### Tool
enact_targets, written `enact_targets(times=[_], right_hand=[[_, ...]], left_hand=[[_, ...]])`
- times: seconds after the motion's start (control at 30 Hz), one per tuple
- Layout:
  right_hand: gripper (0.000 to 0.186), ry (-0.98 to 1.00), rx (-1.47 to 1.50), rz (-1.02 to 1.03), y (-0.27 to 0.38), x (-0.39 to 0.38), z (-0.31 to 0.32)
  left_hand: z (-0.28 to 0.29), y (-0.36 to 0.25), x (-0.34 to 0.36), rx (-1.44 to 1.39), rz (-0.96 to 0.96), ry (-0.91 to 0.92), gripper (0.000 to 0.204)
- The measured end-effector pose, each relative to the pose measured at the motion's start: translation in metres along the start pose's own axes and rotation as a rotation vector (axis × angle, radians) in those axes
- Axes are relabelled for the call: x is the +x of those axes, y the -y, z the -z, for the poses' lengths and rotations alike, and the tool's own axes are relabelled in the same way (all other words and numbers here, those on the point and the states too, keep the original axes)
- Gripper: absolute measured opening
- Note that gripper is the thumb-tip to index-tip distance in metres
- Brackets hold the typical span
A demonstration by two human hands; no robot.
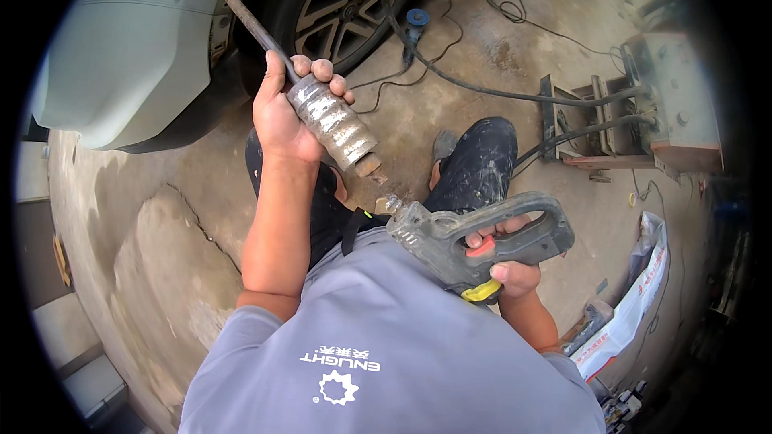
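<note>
My left hand (281,120) is wrapped round the ridged, scuffed metal weight (331,119) of a slide hammer. The hammer's thin rod (253,24) slants up and left, its tip at a dark patch on the car's pale body panel (149,32); whether it touches, I cannot tell. My right hand (515,273) grips the loop handle of a black dent-puller gun (450,245) with a red trigger and a yellow part below. Fingers pass through the loop close to the trigger. The gun's metal nose lines up with the lower end of the slide hammer; the join is unclear.
A car wheel (350,8) stands beyond my left hand. Thick black cables (515,96) run from a box-like machine (679,104) at the right. A blue-topped tool (416,20) and thin cords lie on the concrete floor (153,217). A white plastic bag (631,305) lies at right.
</note>
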State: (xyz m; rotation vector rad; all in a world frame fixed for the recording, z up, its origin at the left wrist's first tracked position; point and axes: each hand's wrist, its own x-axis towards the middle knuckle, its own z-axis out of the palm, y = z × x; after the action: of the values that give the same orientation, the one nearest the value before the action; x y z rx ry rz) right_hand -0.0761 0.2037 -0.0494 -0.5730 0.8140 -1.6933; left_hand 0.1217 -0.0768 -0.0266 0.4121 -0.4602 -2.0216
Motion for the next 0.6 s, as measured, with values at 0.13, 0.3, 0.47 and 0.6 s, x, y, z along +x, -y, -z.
enact_targets(times=[0.13, 0.3, 0.47, 0.6], right_hand=[[0.052, 0.124, 0.028, 0.091, -0.008, 0.013, 0.004], [0.043, 0.026, 0.068, 0.043, 0.001, 0.007, -0.011], [0.043, -0.118, 0.028, -0.015, 0.011, 0.006, -0.035], [0.044, -0.103, 0.053, 0.045, 0.005, 0.001, -0.03]], left_hand=[[-0.005, 0.002, -0.001, -0.031, -0.014, -0.016, 0.044], [-0.007, 0.007, 0.001, -0.045, -0.022, 0.005, 0.045], [-0.006, 0.008, 0.0, -0.057, -0.025, -0.027, 0.046], [-0.007, 0.009, 0.002, -0.093, -0.025, -0.005, 0.046]])
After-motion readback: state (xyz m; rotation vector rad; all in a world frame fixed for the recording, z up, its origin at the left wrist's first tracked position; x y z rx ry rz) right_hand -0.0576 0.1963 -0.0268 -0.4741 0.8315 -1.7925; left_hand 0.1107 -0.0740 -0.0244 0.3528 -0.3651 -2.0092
